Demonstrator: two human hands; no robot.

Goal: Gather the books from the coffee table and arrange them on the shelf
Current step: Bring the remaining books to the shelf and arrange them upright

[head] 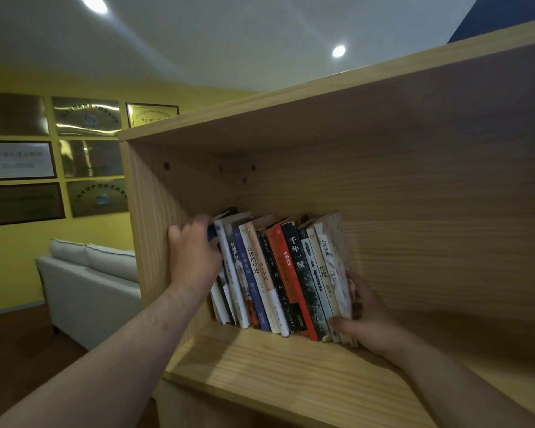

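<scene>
A row of several books (278,273) stands upright, leaning slightly, on a board of the wooden shelf (291,366), pushed toward its left wall. My left hand (195,257) grips the leftmost books at the left end of the row, fingers curled over a dark blue spine. At the right end, my right hand (365,316) holds the outermost pale book (337,261), thumb on its front lower edge and fingers behind it. The row is squeezed between both hands.
The shelf compartment to the right of the books is bare wood. A light grey sofa (87,285) stands left of the shelf against a yellow wall hung with framed plaques (56,159). Dark wooden floor lies below the sofa.
</scene>
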